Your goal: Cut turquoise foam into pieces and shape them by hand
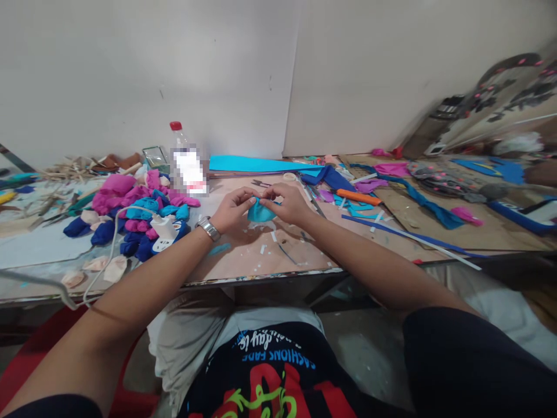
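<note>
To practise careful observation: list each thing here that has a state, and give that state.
Teal piece: held between both hands.
Left hand: pinching its left edge.
Right hand: pinching its right edge.
Bottle: upright, red cap on.
Orange tool: lying flat.

A cloth piece [261, 212] sits between left hand [232, 210] and right hand [289, 204], bottle [183, 157] behind, fabric pile [139, 209] left.

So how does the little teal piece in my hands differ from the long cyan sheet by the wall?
The teal piece is small and bunched; the cyan sheet is long and flat. The teal piece is pinched between the left hand and the right hand; the cyan sheet lies on the table beyond them, in neither hand. Both are blue-green.
</note>
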`<state>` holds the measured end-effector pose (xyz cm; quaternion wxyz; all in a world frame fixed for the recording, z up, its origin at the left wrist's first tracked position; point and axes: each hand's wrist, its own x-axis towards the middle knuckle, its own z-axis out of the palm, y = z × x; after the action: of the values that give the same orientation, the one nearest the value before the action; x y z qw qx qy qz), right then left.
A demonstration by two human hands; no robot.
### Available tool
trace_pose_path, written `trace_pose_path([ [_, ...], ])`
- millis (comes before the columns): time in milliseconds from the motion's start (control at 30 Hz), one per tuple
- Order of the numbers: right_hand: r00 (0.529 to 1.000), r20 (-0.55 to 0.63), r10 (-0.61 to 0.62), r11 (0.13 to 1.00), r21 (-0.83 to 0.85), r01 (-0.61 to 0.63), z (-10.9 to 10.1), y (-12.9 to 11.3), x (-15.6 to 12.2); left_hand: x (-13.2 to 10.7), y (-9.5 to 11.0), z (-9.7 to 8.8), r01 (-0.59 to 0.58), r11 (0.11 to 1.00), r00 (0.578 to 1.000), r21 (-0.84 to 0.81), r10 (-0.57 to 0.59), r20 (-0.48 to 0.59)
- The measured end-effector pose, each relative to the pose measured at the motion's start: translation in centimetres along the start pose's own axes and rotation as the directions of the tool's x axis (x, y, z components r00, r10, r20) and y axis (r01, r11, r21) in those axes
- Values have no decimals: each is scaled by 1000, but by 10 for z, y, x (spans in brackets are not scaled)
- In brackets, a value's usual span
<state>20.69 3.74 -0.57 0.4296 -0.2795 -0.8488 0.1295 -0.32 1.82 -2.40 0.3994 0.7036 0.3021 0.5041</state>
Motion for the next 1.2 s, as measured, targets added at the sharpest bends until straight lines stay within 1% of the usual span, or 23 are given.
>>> trace_pose_path([
  [167, 1000, 9, 23, 999, 33, -23, 1, 1, -1, 0, 3, 0, -14, 1000, 1000, -9, 14, 21],
  [300, 999, 22, 27, 998, 56, -28, 2, 1, -2, -1, 3, 2, 15, 1000, 999, -9, -15, 46],
  [433, 999, 35, 41, 996, 75, -44, 1, 1, -2, 0, 1, 2, 17, 999, 998, -30, -15, 57],
  [567, 999, 32, 24, 999, 44, -25, 0, -1, -2, -2, 1, 2, 53, 998, 998, -41, -51, 41],
  [700, 1000, 10, 24, 999, 43, -25, 0, -1, -2, -5, 5, 4, 80, 995, 994, -59, -76, 75],
  [767, 1000, 30, -7, 998, 59, 5, 0, 0, -2, -7, 6, 5, 70, 996, 993, -62, -63, 101],
  [867, 990, 109, -91, 994, 65, 84, 1, 2, -2, -8, 6, 6, 34, 996, 990, -88, -21, 138],
  [967, 977, 171, -128, 990, 87, 115, 3, 3, -2, -7, 4, 6, 31, 994, 985, -105, -13, 171],
  [1100, 979, 166, -121, 989, 106, 105, 4, 3, -2, -5, 2, 4, 48, 991, 978, -127, -21, 207],
  [1200, 987, 134, -87, 993, 94, 75, 3, 2, -1, -4, 2, 5, 46, 992, 979, -121, -20, 202],
])
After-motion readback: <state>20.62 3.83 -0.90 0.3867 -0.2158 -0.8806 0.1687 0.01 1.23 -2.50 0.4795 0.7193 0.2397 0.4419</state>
